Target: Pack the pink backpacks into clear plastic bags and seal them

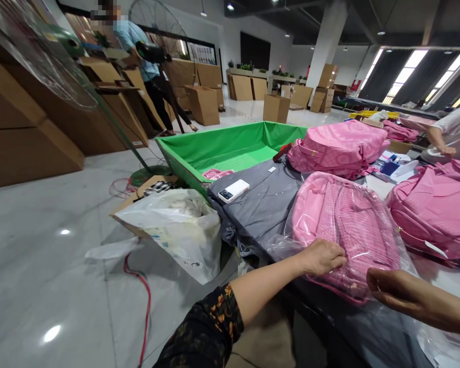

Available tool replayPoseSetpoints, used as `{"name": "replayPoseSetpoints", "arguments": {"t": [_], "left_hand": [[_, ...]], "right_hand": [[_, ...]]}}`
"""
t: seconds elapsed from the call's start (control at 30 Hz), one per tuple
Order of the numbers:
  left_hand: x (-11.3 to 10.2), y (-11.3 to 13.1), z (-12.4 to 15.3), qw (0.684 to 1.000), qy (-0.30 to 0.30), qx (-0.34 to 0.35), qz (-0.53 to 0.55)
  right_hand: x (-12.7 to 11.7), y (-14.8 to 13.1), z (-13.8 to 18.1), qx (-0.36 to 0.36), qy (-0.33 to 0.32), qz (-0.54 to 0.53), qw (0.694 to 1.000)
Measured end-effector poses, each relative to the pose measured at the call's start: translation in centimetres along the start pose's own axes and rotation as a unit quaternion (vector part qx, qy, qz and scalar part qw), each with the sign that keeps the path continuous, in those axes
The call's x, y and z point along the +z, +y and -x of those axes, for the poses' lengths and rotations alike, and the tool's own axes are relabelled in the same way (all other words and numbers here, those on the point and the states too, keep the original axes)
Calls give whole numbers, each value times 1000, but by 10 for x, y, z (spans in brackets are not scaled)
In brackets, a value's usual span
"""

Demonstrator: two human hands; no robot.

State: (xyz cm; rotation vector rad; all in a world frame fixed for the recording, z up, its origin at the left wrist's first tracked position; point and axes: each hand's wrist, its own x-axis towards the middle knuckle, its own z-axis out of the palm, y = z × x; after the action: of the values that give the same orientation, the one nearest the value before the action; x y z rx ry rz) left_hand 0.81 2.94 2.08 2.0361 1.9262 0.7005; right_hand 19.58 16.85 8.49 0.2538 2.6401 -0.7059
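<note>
A pink backpack (345,225) in a clear plastic bag (283,240) lies on a table covered in grey cloth (260,204). My left hand (322,257) rests on the near left edge of the bagged backpack, fingers curled and pinching the plastic. My right hand (391,287) is at the near right edge of the same bag, fingers curled under the plastic. A white phone (234,190) lies on the cloth further away.
More pink backpacks (337,145) (437,209) lie on the table. A green cloth bin (222,148) stands behind it, a box with a white plastic bag (180,225) on the floor at left. Another person's arm (440,140) is at right; a person stands far left by cardboard boxes (203,105).
</note>
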Motion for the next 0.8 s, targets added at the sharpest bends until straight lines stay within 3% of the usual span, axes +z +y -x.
{"name": "replayPoseSetpoints", "arguments": {"t": [0.1, 0.33, 0.57, 0.8], "left_hand": [[1, 0, 0, 1000, 10, -1, 11], [2, 0, 1, 1000, 15, -8, 23], [-3, 4, 1, 1000, 3, -20, 1], [-3, 4, 2, 1000, -8, -28, -6]], "right_hand": [[-6, -6, -3, -8, -46, -14, 999], [-15, -8, -1, -19, -59, 23, 998], [-19, 24, -15, -10, 17, 159, 987], [-22, 19, -17, -16, 26, 187, 982]]}}
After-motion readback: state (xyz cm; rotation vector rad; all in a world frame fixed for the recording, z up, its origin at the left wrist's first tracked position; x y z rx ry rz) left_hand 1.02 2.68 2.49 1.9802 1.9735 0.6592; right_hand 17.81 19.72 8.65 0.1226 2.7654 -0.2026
